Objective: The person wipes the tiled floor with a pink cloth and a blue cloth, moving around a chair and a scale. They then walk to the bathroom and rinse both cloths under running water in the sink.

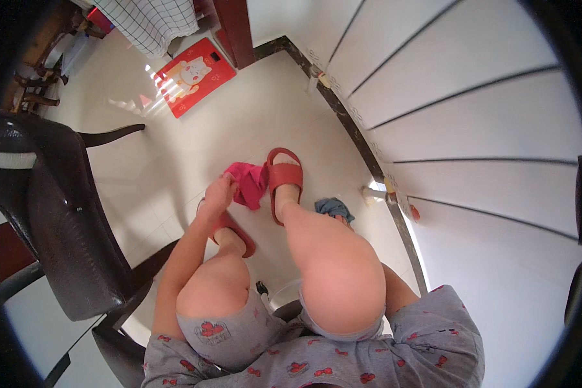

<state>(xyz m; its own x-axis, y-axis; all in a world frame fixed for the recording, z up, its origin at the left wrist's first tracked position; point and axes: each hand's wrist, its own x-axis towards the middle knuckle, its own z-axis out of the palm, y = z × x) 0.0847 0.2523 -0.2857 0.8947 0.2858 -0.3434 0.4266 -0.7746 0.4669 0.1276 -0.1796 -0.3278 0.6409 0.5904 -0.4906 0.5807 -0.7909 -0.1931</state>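
Note:
My left hand [220, 195] reaches down past my left shin and grips the edge of a bright pink cloth [250, 186]. The cloth hangs crumpled between my feet, beside the red slide sandal [286, 174] on my right foot. Another red slide sandal [235, 235] is on my left foot, partly covered by my arm. Beyond my right shin, a bunched blue-grey cloth [333, 207] is at the fingertips of my right hand [342, 220]. My right knee hides most of that hand, and its fingers appear closed on the cloth's near edge.
A dark leather chair [72, 218] stands at the left. On the tiled floor ahead lies a red bathroom scale [194, 77] with a cat picture, near a checked cloth [148, 22]. White panels [490, 121] with dark seams run along the right, above a dark floor border [347, 116].

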